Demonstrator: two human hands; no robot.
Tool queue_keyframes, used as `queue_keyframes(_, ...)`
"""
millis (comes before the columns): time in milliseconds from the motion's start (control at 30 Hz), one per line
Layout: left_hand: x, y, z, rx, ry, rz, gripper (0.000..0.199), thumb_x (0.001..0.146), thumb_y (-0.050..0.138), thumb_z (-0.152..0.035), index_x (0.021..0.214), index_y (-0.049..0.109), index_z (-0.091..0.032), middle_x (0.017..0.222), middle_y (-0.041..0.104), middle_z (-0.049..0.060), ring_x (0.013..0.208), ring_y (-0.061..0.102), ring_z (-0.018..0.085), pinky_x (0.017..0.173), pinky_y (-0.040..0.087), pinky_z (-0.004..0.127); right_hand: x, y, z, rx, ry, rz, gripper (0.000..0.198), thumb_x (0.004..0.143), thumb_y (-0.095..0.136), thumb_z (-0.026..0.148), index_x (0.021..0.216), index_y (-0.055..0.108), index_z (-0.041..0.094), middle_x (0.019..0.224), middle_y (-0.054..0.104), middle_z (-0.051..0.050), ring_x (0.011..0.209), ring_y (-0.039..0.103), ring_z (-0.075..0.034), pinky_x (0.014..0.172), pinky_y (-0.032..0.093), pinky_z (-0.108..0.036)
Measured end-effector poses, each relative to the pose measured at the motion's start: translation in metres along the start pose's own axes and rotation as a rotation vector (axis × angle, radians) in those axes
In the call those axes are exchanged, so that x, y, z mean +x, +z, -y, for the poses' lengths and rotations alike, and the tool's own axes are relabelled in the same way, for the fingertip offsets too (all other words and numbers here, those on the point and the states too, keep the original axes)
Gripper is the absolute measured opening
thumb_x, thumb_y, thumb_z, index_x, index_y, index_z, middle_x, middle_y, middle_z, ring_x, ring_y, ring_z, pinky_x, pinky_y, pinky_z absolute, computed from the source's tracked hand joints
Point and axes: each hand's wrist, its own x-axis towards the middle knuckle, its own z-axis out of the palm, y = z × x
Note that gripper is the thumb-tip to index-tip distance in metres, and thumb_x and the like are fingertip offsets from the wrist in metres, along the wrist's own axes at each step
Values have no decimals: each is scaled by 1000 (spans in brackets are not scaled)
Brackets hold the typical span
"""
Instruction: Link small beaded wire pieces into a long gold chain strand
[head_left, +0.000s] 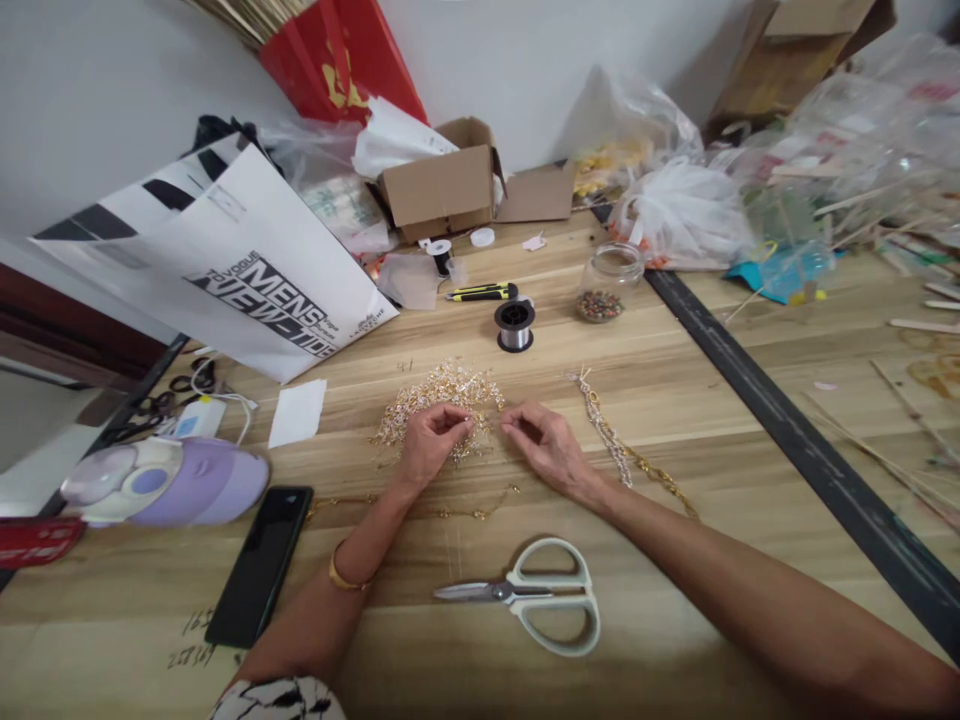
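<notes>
Near the middle of the frame, the left hand [429, 446] bends over a heap of small gold and clear beads [439, 388], thumb and forefinger drawn together at its right part. The right hand [553, 448] sits just beside the heap, its thumb and forefinger tips also close together; whether either hand pinches anything is too small to tell. Right of centre lie beaded strands [606, 428]. A thin gold chain [480, 513] runs below the hands, with scissors [512, 591] at lower centre. Above the heap stands a wire spool [515, 328], below a yellow-and-black cutter [481, 292].
</notes>
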Motion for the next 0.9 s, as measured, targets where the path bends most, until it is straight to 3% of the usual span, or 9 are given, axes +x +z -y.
queue_keyframes(167, -2, 0, -1, 103, 56, 33, 13, 70, 68, -25, 76, 67, -13, 68, 66, 2, 60, 59, 12, 57, 47, 21, 0, 0, -1, 7, 9, -17, 11, 83, 52, 20, 79, 61, 16, 70, 59, -2, 63, 52, -14, 60, 40, -25)
queue_keyframes(433, -2, 1, -3, 440, 301, 34, 8, 75, 61, -19, 75, 68, -15, 70, 64, 4, 64, 56, 13, 59, 44, 23, 0, 1, -4, 30, 88, -48, 12, 83, 53, 22, 81, 63, 15, 74, 63, -4, 67, 55, -15, 61, 42, -25)
queue_keyframes(667, -3, 0, -1, 257, 193, 50, 9, 75, 63, -22, 78, 68, -15, 69, 66, 2, 60, 58, 12, 57, 45, 21, 0, 1, -6, 70, 115, -72, 15, 83, 53, 26, 83, 63, 15, 75, 64, -4, 66, 56, -15, 61, 43, -24)
queue_keyframes(900, -2, -1, 3, 117, 94, 53, 14, 71, 67, -25, 80, 68, -14, 73, 69, 4, 66, 63, 14, 63, 50, 24, 1, 1, -8, 119, 130, -66, 14, 82, 55, 27, 84, 63, 15, 77, 65, -4, 69, 58, -16, 63, 45, -25)
